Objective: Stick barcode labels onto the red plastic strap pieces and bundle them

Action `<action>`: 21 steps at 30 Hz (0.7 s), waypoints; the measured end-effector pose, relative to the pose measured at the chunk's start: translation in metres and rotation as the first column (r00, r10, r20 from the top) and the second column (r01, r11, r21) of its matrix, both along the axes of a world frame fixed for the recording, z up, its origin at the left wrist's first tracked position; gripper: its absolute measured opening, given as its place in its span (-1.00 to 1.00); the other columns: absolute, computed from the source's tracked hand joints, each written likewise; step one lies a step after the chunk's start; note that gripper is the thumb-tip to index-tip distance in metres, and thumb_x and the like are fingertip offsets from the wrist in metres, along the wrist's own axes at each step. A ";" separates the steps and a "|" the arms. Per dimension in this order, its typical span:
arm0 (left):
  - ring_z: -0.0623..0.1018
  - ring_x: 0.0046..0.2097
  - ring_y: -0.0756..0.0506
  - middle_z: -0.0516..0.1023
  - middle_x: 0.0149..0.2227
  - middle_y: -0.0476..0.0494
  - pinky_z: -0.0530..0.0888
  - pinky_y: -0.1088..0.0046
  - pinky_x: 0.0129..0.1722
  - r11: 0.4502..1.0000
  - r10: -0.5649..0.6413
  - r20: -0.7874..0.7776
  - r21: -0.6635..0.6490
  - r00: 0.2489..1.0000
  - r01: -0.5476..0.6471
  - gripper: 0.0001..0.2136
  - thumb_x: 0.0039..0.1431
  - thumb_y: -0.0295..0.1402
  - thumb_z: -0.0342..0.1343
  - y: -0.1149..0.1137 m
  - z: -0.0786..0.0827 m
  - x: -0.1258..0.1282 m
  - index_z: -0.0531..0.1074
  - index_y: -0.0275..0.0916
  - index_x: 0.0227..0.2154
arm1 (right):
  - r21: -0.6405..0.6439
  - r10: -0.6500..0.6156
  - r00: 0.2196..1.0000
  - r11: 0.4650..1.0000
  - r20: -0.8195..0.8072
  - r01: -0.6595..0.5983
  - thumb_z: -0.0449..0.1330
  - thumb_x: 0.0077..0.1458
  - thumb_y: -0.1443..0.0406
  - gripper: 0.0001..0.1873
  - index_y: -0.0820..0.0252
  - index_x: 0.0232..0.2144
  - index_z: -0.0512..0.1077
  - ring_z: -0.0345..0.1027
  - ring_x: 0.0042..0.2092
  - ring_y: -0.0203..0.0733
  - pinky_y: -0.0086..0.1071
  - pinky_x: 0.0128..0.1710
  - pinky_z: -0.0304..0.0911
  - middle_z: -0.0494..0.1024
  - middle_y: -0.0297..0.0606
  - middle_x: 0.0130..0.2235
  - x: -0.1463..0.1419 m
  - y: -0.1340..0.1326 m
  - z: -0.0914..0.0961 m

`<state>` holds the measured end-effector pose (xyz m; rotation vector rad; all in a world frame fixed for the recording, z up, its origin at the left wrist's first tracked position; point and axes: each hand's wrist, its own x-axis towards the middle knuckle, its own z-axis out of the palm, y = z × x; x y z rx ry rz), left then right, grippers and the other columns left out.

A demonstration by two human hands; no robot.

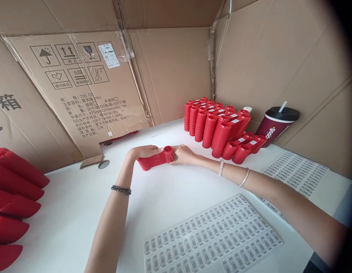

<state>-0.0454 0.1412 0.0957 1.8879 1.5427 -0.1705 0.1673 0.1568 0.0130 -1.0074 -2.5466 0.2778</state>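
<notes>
A short stack of red ribbed plastic pieces [155, 158] lies on its side on the white table [170, 197], far out in front of me. My left hand [143, 151] rests over the top of the stack with fingers curled on it. My right hand [183, 154] presses against its right end, fingers closed around the round opening. Both arms are stretched forward. A dark bead bracelet sits on my left wrist, and pale bracelets on my right.
Rows of stacked red pieces with white labels [218, 127] stand at the back right beside a maroon cup with lid and straw [275, 127]. Barcode sticker sheets lie near me [212, 237] and at right [295, 172]. More red stacks [13, 197] lie at left. Cardboard walls [87, 87] surround the table.
</notes>
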 end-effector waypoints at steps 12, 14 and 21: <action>0.51 -0.26 -0.16 0.52 -0.27 -0.17 0.43 0.37 -0.27 0.930 -0.167 0.415 -0.235 0.894 0.283 -0.55 -0.11 0.00 0.21 0.001 -0.009 -0.013 0.40 -0.26 -0.28 | 0.182 0.095 0.985 0.976 0.143 -0.121 0.24 -0.02 0.20 -0.70 0.18 -0.21 0.40 0.36 -0.14 -0.08 -0.27 -0.10 0.06 0.51 -0.19 -0.16 0.008 -0.016 0.048; 0.51 -0.25 -0.16 0.51 -0.27 -0.18 0.44 0.36 -0.26 0.921 -0.134 0.524 -0.247 0.841 0.300 -0.57 -0.13 -0.05 0.23 -0.004 -0.006 -0.012 0.40 -0.26 -0.27 | 0.132 0.081 0.995 0.987 0.052 -0.087 0.24 -0.01 0.18 -0.67 0.14 -0.16 0.40 0.34 -0.07 -0.06 -0.27 -0.09 0.09 0.49 -0.20 -0.10 0.014 -0.021 0.054; 0.48 -0.16 -0.26 0.52 -0.29 -0.23 0.42 0.24 -0.14 0.928 -0.116 0.788 -0.131 0.605 0.349 -0.54 -0.15 -0.10 0.17 -0.018 0.003 -0.013 0.42 -0.32 -0.22 | -0.192 0.043 0.897 0.971 -0.439 -0.140 0.38 -0.19 0.09 -0.39 0.11 -0.07 0.35 0.36 -0.08 -0.14 -0.29 -0.05 0.19 0.48 -0.27 -0.04 0.020 -0.041 0.064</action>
